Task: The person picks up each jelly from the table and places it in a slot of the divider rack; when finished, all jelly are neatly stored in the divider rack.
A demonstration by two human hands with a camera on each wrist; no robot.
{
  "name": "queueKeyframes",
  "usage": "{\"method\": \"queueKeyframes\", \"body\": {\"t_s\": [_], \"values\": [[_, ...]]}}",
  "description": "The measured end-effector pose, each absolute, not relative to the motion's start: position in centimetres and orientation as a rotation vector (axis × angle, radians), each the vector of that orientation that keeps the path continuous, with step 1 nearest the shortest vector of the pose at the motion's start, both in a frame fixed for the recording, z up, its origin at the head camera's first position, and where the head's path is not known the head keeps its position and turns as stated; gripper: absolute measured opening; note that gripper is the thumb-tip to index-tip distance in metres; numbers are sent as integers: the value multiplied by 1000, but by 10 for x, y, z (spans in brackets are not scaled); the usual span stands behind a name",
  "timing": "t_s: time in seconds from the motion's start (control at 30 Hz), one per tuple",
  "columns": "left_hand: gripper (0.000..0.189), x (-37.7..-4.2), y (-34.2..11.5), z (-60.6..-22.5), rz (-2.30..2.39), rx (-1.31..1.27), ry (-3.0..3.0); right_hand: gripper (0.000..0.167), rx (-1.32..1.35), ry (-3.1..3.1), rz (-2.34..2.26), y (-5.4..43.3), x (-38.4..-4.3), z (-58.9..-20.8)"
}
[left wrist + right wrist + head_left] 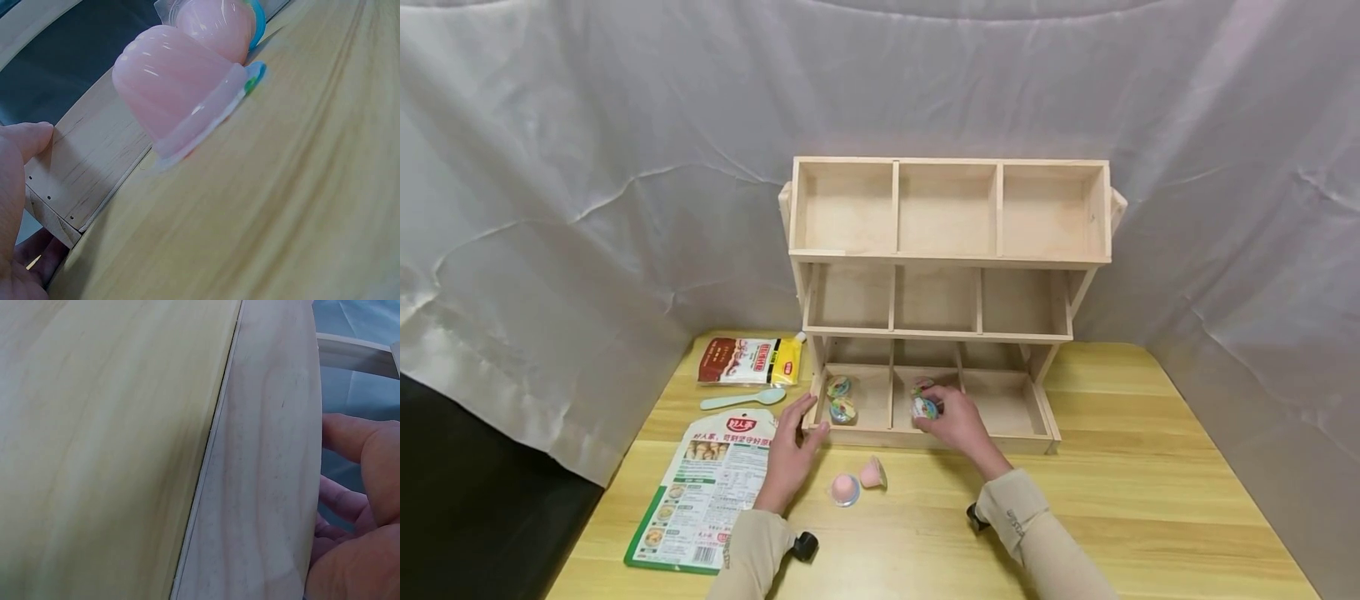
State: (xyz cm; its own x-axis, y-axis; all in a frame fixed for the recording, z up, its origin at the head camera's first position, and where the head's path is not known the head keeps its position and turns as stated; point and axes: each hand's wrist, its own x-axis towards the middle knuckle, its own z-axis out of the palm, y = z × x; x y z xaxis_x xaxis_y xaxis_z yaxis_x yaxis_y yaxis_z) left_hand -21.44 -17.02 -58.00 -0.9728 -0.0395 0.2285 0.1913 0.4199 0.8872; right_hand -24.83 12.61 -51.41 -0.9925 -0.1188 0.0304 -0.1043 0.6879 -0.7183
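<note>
A three-tier wooden rack stands on the table. My left hand grips its lower left corner, thumb on the front board and fingers round the side. Over the bottom middle compartment, my right hand pinches a jelly cup with a printed lid; the front board hides it in the right wrist view. Another jelly cup lies just behind it. Two more, one at the back and one in front, lie in the bottom left compartment. Two pink jelly cups lie on the table between my arms.
Left of the rack are a red and yellow food pouch, a pale green spoon and a large white and green printed packet. Grey cloth hangs behind and at both sides. The table extends to the right.
</note>
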Motion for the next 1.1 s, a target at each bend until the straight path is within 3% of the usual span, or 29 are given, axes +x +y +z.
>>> {"method": "queueKeyframes", "body": {"t_s": [1.1], "values": [[56,-213,-170,-580,-1592,-130,-2458,47,-137,2841,-1169,126,-255,-506]]}}
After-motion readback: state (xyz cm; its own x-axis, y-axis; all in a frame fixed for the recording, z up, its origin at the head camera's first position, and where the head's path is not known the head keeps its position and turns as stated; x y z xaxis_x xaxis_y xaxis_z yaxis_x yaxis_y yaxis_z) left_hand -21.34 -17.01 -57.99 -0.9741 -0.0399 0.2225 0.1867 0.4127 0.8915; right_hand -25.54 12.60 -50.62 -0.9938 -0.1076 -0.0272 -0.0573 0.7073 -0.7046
